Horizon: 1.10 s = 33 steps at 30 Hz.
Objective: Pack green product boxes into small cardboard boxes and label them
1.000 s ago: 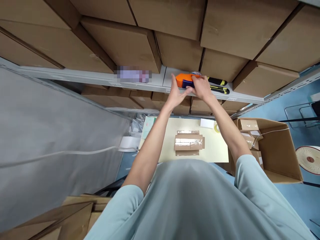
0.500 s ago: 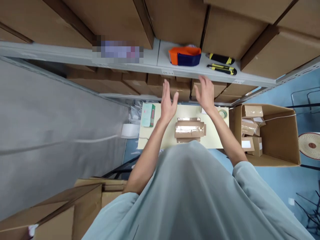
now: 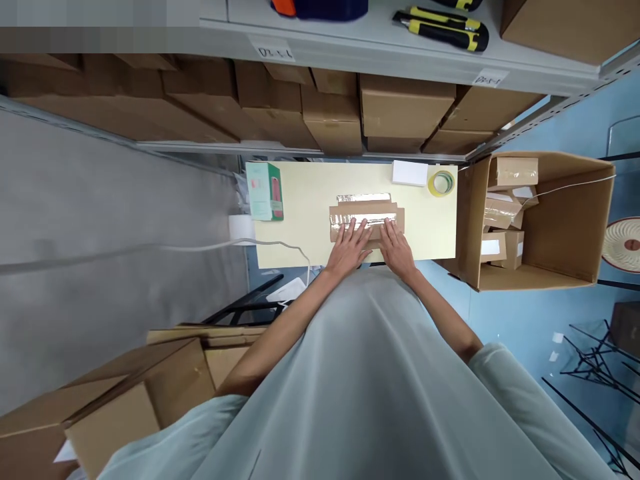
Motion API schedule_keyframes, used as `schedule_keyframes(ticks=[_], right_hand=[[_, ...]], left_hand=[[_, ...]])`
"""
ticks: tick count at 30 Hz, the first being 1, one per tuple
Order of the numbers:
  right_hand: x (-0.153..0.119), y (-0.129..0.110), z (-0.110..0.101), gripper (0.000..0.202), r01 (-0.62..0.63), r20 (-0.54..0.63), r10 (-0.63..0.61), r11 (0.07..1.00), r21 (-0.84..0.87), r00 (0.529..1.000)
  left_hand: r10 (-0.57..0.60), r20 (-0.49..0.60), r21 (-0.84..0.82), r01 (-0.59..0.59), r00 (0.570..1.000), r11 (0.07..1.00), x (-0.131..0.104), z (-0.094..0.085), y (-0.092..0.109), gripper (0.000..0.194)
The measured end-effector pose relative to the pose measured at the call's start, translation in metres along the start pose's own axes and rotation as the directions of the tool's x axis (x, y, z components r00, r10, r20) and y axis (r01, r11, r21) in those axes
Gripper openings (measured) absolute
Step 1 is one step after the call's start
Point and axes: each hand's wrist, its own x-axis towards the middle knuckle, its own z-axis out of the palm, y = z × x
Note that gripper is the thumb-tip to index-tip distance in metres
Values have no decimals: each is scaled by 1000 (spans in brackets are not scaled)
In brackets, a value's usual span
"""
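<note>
Under hands (image 3: pixel 349 253) (image 3: pixel 397 253), cardboard (image 3: pixel 367 209), nearby, carton (image 3: pixel 570 227) of boxes (image 3: pixel 517 172)

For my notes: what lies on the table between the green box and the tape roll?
The head view shows a white item beside the tape roll and, nearer the person, taped cardboard touched by left hand and right hand.

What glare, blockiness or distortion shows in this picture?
In the head view, white glare streaks the shiny strip on the cardboard; head view, top left, a blocky patch hides the corner; same head view, the shirt looms large at the bottom, likely from a wide lens.
</note>
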Motion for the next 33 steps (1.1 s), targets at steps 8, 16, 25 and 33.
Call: schedule_keyframes(ticks=[8,16,25,33], right_hand=[[12,14,39,67,49,-200,-12,982,182,980],[44,-3,47,64,-41,-369,159,950,308,916],[78,12,50,50,-34,-452,309,853,520,836],[69,16,51,38,-46,-424,435,738,673,794]], left_hand=[[-156,-167,-110,139,973,984,-9,16,-22,78],[-383,-375,-287,288,844,914,-4,23,-17,76],[-540,-580,-475,285,610,833,25,11,-38,38],[-745,-408,-830,126,527,543,21,11,-78,28]])
